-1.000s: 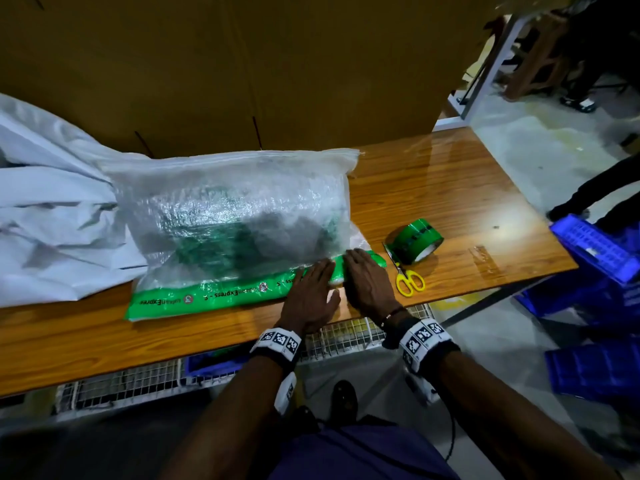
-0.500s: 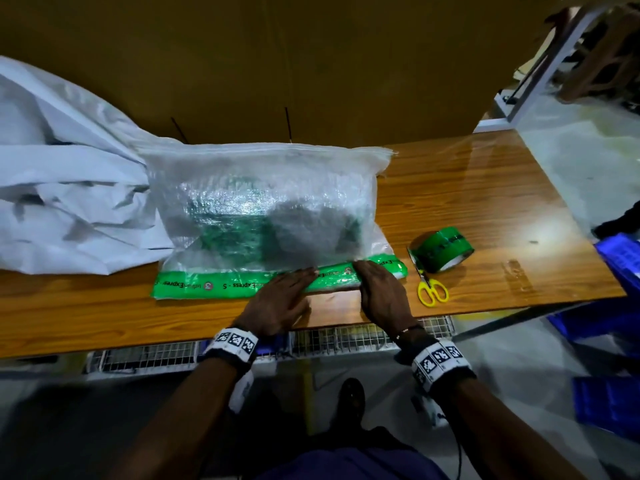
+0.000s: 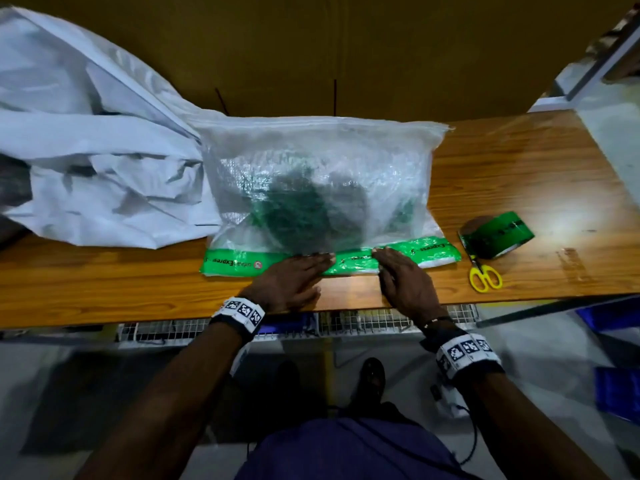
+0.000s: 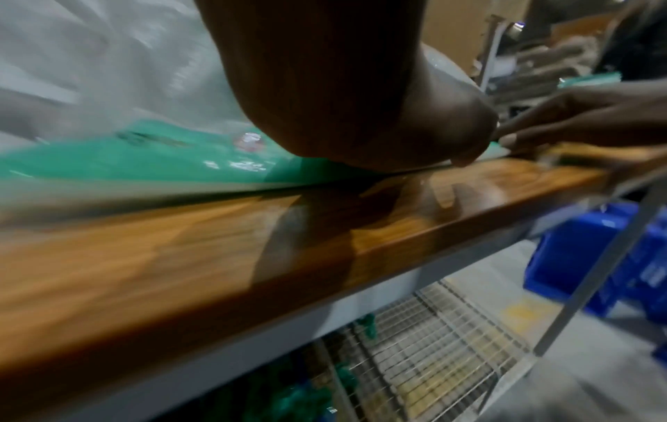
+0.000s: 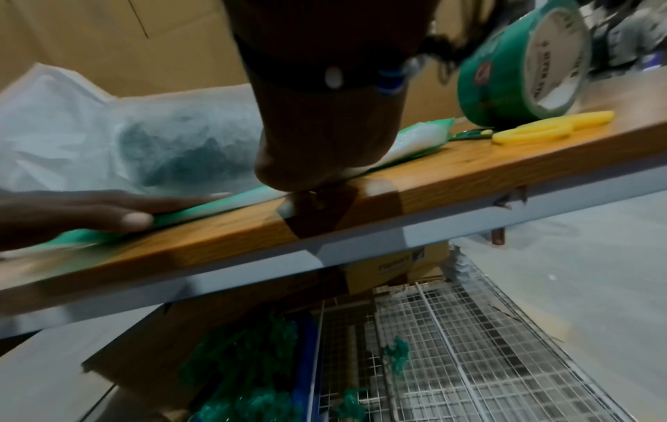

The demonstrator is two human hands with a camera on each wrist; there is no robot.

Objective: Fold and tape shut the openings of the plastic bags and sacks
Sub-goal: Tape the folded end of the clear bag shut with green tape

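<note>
A translucent woven sack [image 3: 318, 174] with dark green contents lies on the wooden table [image 3: 519, 174]. Green printed tape [image 3: 426, 252] runs along its folded near edge. My left hand [image 3: 294, 275] lies flat with straight fingers pressing the tape at the middle. My right hand [image 3: 398, 275] presses flat on the tape just to the right, fingers straight. In the left wrist view the left palm [image 4: 346, 114] rests on the green tape [image 4: 144, 165]. In the right wrist view the right palm [image 5: 317, 142] sits on the sack's folded edge [image 5: 169, 142].
A crumpled white sack [image 3: 86, 150] fills the table's left. A green tape roll [image 3: 495, 235] and yellow scissors [image 3: 485, 277] lie right of the sack. A brown cardboard wall [image 3: 346, 46] stands behind. A wire rack [image 5: 451, 357] sits under the table; blue crates [image 4: 592, 251] on the floor.
Both hands have slid leftward along the green tape, staying flat on it; the left hand is now near the sack's middle. The head view has shifted left.
</note>
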